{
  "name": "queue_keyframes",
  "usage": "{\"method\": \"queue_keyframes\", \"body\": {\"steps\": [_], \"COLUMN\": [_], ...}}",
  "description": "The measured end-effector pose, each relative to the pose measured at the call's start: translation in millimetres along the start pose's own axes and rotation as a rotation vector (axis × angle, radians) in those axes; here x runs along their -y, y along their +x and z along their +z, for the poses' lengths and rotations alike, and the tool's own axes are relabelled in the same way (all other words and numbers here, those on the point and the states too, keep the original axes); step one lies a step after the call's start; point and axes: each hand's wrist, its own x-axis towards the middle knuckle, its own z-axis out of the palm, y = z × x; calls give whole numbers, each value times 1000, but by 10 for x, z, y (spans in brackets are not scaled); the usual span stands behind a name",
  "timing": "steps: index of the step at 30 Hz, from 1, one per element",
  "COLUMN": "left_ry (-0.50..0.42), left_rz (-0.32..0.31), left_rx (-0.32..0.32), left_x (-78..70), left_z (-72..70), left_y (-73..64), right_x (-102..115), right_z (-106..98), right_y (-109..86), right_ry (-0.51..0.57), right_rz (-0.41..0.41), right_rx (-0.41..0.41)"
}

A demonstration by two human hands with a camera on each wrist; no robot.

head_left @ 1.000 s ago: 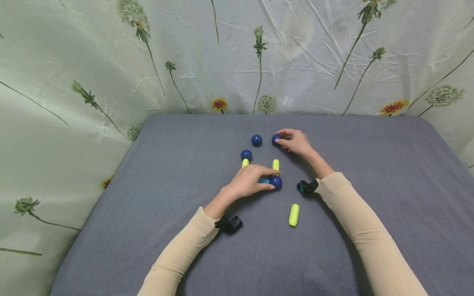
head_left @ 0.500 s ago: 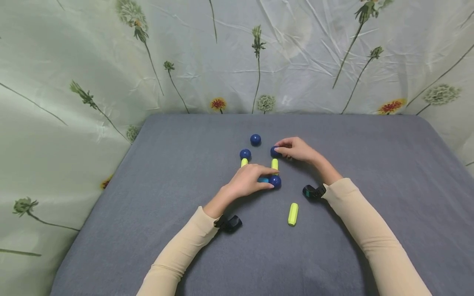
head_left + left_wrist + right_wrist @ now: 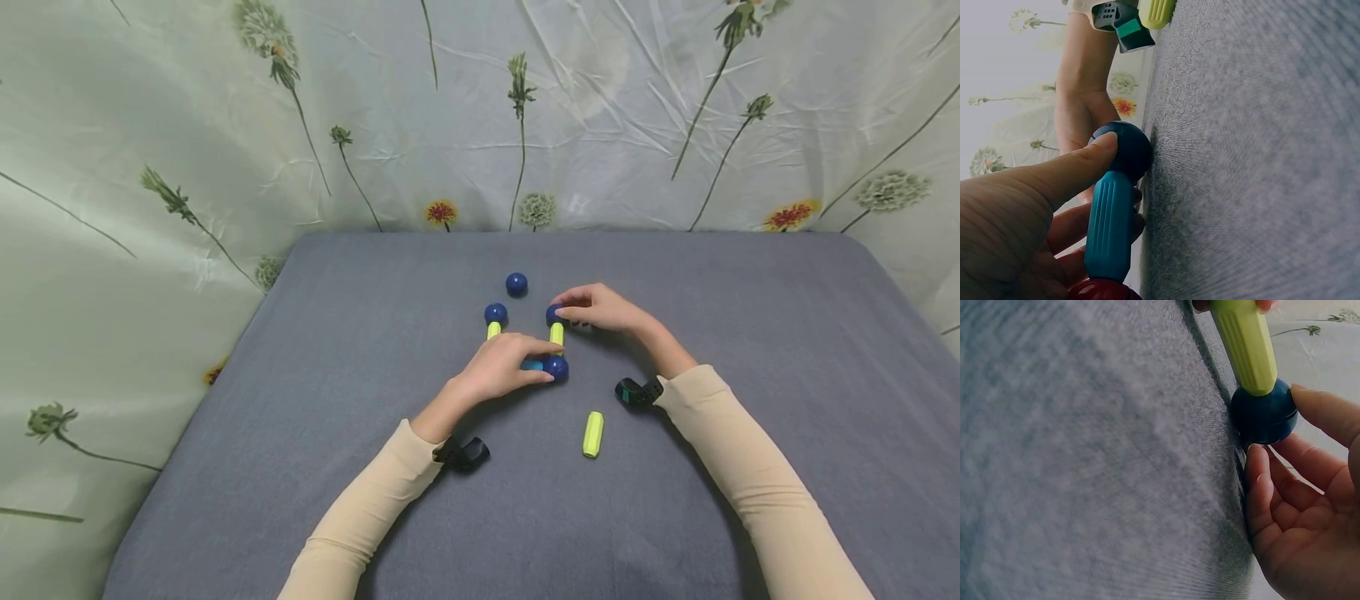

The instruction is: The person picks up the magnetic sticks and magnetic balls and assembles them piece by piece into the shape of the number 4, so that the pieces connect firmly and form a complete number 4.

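My left hand [image 3: 501, 367] grips a dark blue ball [image 3: 1130, 150] between thumb and fingers. A light blue stick [image 3: 1109, 228] joins that ball to a red ball [image 3: 1102, 290], seen at the bottom of the left wrist view. From the gripped ball a yellow-green stick [image 3: 557, 335] points away toward the back. At its far end my right hand [image 3: 602, 308] pinches another dark blue ball [image 3: 1264, 412], which touches the stick's end in the right wrist view. A second yellow-green stick [image 3: 493, 330] with a blue ball [image 3: 496, 313] at its tip is partly hidden behind my left hand.
One loose dark blue ball [image 3: 517, 284] lies toward the back of the grey table [image 3: 375, 333]. Nearer the front, a loose yellow-green stick [image 3: 593, 434] lies between the arms. A floral curtain [image 3: 450, 117] hangs behind the table.
My right hand has drawn its blue ball nearer, from beside the loose back ball to the end of the yellow-green stick. The left hand keeps its grip in place.
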Motion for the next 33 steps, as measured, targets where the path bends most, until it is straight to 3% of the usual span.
{"method": "queue_keyframes", "body": {"steps": [24, 33], "left_ry": [10, 12], "left_rz": [24, 19], "left_rx": [-6, -2], "left_x": [-16, -15], "left_z": [-5, -13], "left_y": [-3, -7], "right_x": [-14, -17], "right_z": [93, 108], "right_y": [-38, -300], "right_ry": [18, 65], "right_rz": [-11, 21], "right_rx": [-127, -255]}}
